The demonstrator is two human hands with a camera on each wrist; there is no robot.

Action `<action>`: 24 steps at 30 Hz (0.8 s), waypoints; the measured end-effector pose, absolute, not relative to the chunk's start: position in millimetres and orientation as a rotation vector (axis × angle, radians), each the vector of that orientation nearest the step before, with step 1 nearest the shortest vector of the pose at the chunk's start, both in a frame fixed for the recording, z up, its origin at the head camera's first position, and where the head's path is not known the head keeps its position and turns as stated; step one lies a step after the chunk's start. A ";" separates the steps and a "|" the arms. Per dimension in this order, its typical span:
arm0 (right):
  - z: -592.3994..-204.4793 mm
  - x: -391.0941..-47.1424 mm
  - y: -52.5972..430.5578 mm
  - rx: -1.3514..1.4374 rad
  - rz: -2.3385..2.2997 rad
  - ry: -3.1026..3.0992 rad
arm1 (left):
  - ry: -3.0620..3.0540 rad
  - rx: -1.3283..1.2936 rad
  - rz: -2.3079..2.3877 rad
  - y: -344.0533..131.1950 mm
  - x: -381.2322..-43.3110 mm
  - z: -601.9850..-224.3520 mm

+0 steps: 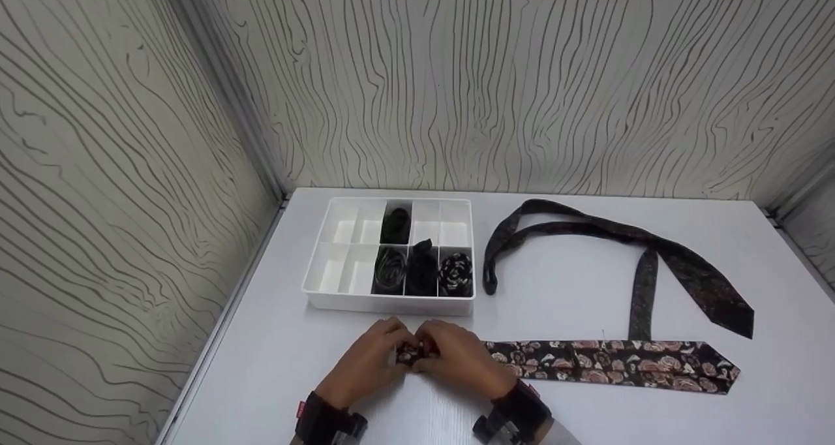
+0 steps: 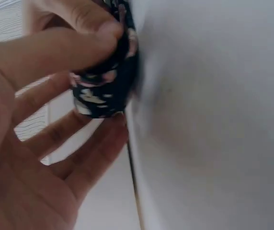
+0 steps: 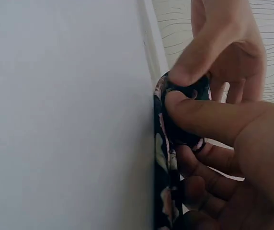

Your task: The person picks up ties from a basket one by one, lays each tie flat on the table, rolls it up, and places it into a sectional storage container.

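Observation:
A black necktie with pink roses (image 1: 652, 365) lies stretched along the table, its pointed wide end to the right. Its left part is wound into a roll (image 2: 98, 93), standing on its edge at the table surface. My left hand (image 1: 372, 357) holds this roll from the left, thumb on the near side and fingers behind. From the right, my right hand (image 1: 460, 360) grips the same roll, and its thumb (image 3: 204, 115) presses on the near side close to the left thumb. Much of the roll is hidden by the fingers in the head view.
Behind my hands stands a white divided tray (image 1: 391, 305). Several of its compartments hold rolled dark ties, one a patterned roll (image 1: 455, 275). A second dark necktie (image 1: 701, 275) curves loosely at the right, its narrow end reaching the floral tie. Patterned walls (image 1: 456, 86) border the table.

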State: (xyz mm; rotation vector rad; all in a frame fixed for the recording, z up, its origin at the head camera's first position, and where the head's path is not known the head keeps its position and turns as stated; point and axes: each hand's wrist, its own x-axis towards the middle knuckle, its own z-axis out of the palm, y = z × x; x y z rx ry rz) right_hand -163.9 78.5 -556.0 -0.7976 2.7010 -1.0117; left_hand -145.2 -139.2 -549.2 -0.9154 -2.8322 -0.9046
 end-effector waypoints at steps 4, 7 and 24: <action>-555.4 -162.2 81.5 -0.866 -0.916 2.740 | -2.813 -0.955 -0.868 -139.8 -147.3 -547.2; -555.3 -161.6 84.9 -0.877 -0.848 2.763 | -2.821 -0.945 -0.910 -141.3 -148.1 -546.2; -553.0 -156.2 82.6 -0.911 -0.973 2.702 | -2.842 -0.975 -1.020 -141.7 -144.2 -539.7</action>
